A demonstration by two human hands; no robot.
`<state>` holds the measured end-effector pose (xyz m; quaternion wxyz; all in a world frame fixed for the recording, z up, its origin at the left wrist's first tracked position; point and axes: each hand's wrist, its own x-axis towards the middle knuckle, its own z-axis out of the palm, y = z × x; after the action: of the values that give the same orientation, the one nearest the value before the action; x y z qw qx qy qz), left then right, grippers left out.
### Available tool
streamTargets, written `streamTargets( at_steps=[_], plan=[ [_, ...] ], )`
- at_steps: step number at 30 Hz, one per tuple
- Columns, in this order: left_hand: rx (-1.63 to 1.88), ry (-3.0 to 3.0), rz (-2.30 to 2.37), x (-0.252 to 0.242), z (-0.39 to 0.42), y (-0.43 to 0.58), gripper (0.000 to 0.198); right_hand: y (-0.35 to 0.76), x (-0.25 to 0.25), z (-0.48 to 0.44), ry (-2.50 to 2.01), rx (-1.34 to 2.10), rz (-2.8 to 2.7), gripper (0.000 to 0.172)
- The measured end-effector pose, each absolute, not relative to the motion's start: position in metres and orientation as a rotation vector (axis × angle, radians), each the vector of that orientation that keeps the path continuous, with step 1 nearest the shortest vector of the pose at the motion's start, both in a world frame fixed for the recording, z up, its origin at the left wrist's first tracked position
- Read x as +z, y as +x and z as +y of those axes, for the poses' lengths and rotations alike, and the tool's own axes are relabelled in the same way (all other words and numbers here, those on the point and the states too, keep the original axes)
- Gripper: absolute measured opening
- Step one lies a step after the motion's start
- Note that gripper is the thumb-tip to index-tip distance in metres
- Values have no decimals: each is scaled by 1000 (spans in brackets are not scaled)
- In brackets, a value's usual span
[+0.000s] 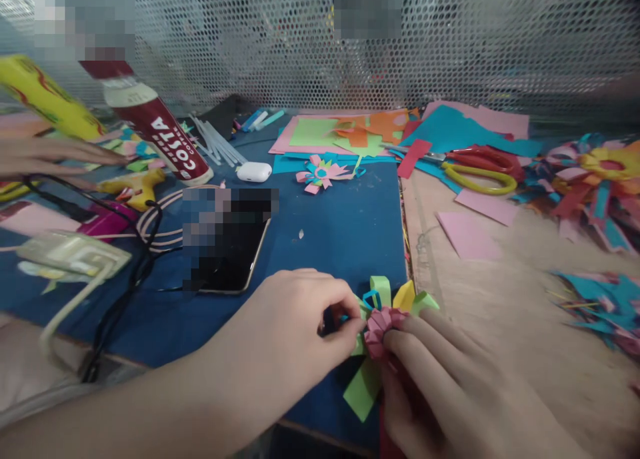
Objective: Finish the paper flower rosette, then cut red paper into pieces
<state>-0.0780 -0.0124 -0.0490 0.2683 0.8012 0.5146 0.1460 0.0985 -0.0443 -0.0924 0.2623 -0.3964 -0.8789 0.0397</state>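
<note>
At the near edge of the blue board, both hands are on a paper flower (383, 326) with a folded pink centre, light green petals, one yellow petal and a small blue paper loop. My left hand (315, 319) is closed, thumb and forefinger pinching at the flower's left side; a bit of blue shows at the fingertips, but what exactly they grip is hidden. Fingers of my right hand (440, 372) wrap the flower from the right, pressing on the pink centre. Its lower right part is covered by that hand.
Left are a phone (235, 246), a Costa bottle (160, 126), a white earbud case (254, 172), cables and another person's hand (55, 156). Behind lie a small paper flower (323, 174) and coloured sheets (315, 131). Scissors (480, 172), pink squares (467, 236) and finished-looking flowers (607, 172) are right.
</note>
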Motion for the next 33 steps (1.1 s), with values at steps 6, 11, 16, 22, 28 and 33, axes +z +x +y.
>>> streamTargets(
  at_steps=[6, 11, 16, 22, 28, 33],
  plan=[
    [421, 2171, 1402, -50, -15, -76, 10, 99, -90, -44, -1034, 127, -2416, 16],
    [428, 2198, 1431, -50, -18, -74, 11, 100, -93, -45, -1011, 118, -2415, 14],
    [415, 2202, 1443, -50, -20, -72, 11, 101, -93, -45, -1004, 121, -2428, 11],
    [370, 2187, 1498, -45, -20, -70, 13, 100, -89, -47, -1028, 77, -2447, 9],
    [372, 2163, 1525, -43, -21, -69, 10, 100, -91, -46, -1015, 36, -2428, 9],
    [418, 2172, 1512, -44, -23, -74, 19, 101, -93, -47, -1009, 30, -2434, 9]
  ],
)
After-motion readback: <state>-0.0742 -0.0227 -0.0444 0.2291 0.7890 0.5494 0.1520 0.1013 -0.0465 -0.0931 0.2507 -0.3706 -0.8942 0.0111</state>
